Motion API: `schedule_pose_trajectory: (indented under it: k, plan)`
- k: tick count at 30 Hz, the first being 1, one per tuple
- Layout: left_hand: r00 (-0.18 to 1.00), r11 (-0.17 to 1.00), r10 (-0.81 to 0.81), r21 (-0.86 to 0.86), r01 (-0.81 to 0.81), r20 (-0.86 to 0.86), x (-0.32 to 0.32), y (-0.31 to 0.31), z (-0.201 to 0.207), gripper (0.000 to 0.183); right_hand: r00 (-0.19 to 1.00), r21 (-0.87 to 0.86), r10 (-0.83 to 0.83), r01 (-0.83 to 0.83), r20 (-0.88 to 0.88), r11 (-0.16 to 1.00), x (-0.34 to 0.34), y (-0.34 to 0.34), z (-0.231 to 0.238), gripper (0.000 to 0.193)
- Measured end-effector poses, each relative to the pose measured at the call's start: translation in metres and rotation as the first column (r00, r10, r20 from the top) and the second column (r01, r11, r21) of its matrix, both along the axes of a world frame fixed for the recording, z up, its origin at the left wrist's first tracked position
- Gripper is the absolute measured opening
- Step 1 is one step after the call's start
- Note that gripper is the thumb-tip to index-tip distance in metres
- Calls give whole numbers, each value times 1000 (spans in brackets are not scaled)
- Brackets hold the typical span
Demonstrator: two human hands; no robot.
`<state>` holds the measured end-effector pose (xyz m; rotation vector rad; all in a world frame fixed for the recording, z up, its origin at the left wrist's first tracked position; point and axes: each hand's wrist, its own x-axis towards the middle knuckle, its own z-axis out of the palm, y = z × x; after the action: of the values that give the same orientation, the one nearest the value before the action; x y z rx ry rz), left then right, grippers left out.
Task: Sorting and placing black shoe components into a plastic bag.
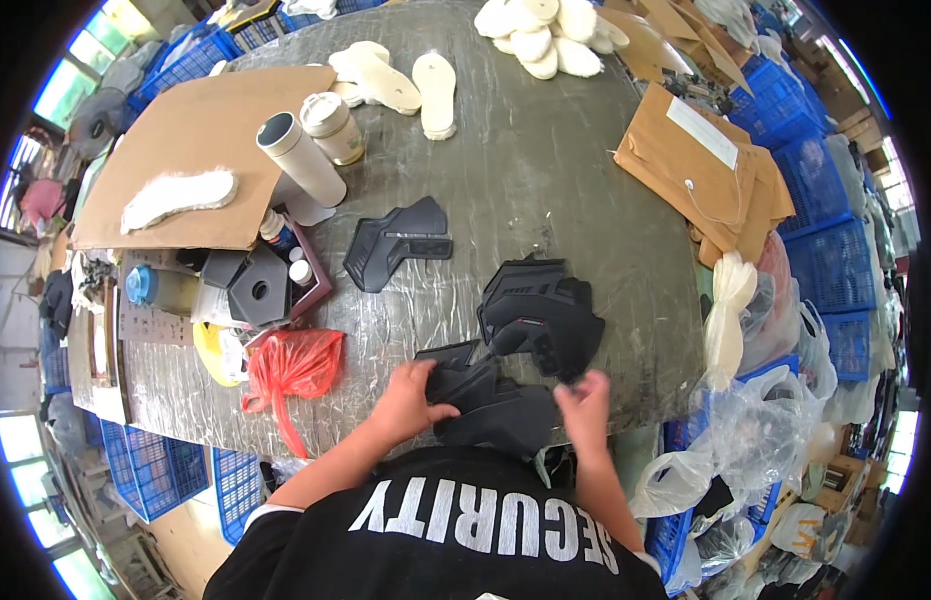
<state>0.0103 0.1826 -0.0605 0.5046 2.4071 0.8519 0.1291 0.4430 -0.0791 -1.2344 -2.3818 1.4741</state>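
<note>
Several black moulded pieces with ridged, angular surfaces lie on the table. The nearest black moulded piece [501, 415] rests at the table's front edge, right before my body. My left hand [408, 403] grips its left side between thumb and fingers. At its right end, my right hand [584, 402] has its fingers curled together, slightly blurred; whatever they hold cannot be made out. Just beyond that hand lies a stack of curved black pieces [546, 315]. Farther left, an L-shaped black piece [391, 245] sits apart, touched by neither hand.
Left of my hands lie a red plastic bag [298, 365] and a box [314, 270] of small bottles. A white tumbler [304, 165] and a lidded cup [332, 128] stand beside cardboard [201, 120]. Fleecy insoles [436, 95] lie far back; brown envelopes [691, 165] lie right.
</note>
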Motion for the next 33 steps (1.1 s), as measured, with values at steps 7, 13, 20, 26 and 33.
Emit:
schedule_pose_trajectory:
  k: [7,13,20,26,33]
  plan:
    - [982,996,-77,-38,84,173,10,8,6,69,984,-226,178,-178,-18,958,42,-40,-22,63]
    - [966,995,59,62,-77,252,-25,-14,25,56,965,-491,234,-260,-114,831,10,-49,-5,59]
    - [991,995,28,-94,-16,127,-42,-17,9,53,935,-315,350,-352,-65,881,-9,-70,-21,63]
    - [981,987,-86,146,60,174,-36,-5,22,44,982,-577,45,-143,-181,804,6,-62,0,59]
    - [879,617,-262,769,-165,399,-87,76,61,55,747,-505,-370,53,-553,862,20,-40,36,53]
